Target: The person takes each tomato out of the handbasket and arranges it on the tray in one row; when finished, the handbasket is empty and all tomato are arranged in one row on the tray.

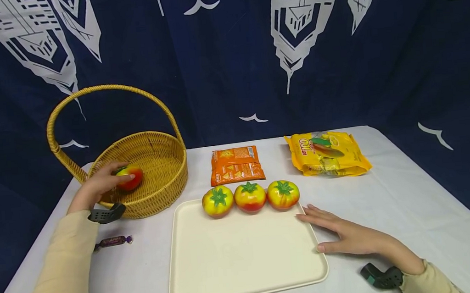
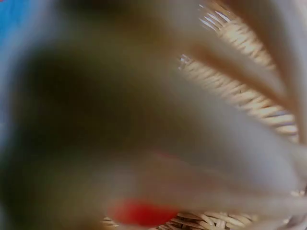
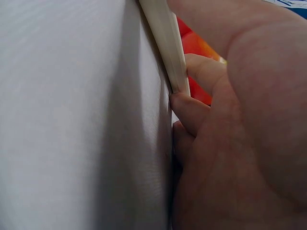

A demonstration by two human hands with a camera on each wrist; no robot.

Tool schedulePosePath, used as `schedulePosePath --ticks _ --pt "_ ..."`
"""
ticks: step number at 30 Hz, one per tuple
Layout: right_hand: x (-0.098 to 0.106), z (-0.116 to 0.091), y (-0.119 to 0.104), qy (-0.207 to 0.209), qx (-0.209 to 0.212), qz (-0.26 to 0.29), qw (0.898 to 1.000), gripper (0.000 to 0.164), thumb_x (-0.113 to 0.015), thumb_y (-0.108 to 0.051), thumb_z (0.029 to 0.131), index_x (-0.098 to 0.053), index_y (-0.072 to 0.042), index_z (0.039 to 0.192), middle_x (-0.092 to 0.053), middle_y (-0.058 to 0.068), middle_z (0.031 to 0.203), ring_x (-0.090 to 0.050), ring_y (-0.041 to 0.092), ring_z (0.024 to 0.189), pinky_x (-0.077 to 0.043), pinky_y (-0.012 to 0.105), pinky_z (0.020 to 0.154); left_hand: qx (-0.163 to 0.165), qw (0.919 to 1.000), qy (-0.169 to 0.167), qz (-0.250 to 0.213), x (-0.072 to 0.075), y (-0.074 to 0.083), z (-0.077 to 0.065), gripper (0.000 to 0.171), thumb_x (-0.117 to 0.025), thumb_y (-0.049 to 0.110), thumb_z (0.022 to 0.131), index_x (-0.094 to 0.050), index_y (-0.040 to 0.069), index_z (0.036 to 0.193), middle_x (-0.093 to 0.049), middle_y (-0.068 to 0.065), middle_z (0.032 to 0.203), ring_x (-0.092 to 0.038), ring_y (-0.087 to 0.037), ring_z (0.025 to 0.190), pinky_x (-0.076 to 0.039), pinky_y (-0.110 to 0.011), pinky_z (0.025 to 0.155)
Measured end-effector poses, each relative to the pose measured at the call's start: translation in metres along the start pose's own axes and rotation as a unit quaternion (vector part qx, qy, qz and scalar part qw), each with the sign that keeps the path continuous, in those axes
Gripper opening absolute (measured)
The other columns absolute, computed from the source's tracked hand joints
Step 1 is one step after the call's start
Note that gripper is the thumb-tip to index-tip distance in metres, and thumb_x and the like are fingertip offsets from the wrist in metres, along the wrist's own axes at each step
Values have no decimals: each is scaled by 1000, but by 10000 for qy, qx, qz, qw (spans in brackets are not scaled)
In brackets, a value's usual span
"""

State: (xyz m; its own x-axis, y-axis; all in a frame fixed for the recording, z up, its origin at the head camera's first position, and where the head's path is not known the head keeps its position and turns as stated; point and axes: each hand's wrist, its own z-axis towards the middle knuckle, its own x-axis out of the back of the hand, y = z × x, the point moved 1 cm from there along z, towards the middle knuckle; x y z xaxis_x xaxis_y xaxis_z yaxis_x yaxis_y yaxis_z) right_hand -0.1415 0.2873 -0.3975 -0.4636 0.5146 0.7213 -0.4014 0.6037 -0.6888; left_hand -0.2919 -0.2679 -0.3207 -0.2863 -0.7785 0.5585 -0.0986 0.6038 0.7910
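My left hand [image 1: 101,181] reaches over the near-left side of the wicker basket [image 1: 168,188] and grips a red and yellow toy tomato [image 1: 131,177] inside it. In the left wrist view the hand is a close blur, with a red patch of the tomato [image 2: 144,213] at the bottom. Three more toy tomatoes [image 1: 250,197] with green leaf tops stand in a row along the far edge of the cream tray [image 1: 248,256]. My right hand [image 1: 345,234] rests at the tray's right edge, fingers extended and touching the rim [image 3: 175,57].
An orange snack packet [image 1: 236,165] lies behind the tomatoes. To its right is a yellow snack bag [image 1: 328,154]. A wrapped candy [image 1: 113,241] lies by the left forearm. The basket's tall handle [image 1: 108,87] arches above it. A dark blue curtain [image 1: 220,65] hangs behind the table.
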Motion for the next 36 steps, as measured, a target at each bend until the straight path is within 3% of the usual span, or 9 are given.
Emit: schedulePosePath --ticks 8,15,20,24,28,36 --pt "1 1 -1 12 29 -1 10000 67 -64 -38 88 -33 -26 146 -18 16 152 -11 43 135 -18 71 95 -48 10000 5 -79 1 -1 -1 76 -58 33 93 -18 -4 146 -23 -33 139 -36 -48 117 -39 -53 94" --pt "1 2 -1 25 5 3 10000 67 -64 -38 88 -33 -27 146 -18 16 152 -10 43 135 -17 71 95 -295 9972 171 -666 3 -1 -8 78 -59 37 92 -17 5 149 -24 -30 142 -35 -45 120 -36 -50 97" --pt "1 0 -1 51 -17 13 10000 67 -64 -39 87 -34 -27 146 -18 16 152 -11 43 135 -18 71 95 -687 9909 332 -1107 -1 8 -21 73 -60 37 91 -23 13 149 -29 -20 139 -41 -32 115 -42 -34 94" --pt "0 -1 -1 49 -2 19 10000 67 -64 -38 88 -33 -27 146 -18 16 151 -11 43 135 -18 71 95 -1429 9826 441 -1101 -14 21 -34 63 -61 28 92 -33 16 147 -39 -11 130 -46 -21 106 -45 -18 83" --pt "0 0 -1 44 41 -12 10000 67 -64 -38 88 -33 -26 146 -19 16 151 -11 43 135 -18 70 95 -2096 9737 417 -793 -34 35 -49 57 -63 19 92 -39 13 144 -45 -11 126 -46 -22 104 -45 -17 83" --pt "1 0 0 54 92 -31 9999 66 -64 -36 89 -34 -25 146 -20 17 151 -12 44 134 -20 70 95 -2711 9623 -187 -124 -77 45 -64 62 -73 11 83 -46 11 138 -40 -10 137 -45 -28 113 -46 -24 87"
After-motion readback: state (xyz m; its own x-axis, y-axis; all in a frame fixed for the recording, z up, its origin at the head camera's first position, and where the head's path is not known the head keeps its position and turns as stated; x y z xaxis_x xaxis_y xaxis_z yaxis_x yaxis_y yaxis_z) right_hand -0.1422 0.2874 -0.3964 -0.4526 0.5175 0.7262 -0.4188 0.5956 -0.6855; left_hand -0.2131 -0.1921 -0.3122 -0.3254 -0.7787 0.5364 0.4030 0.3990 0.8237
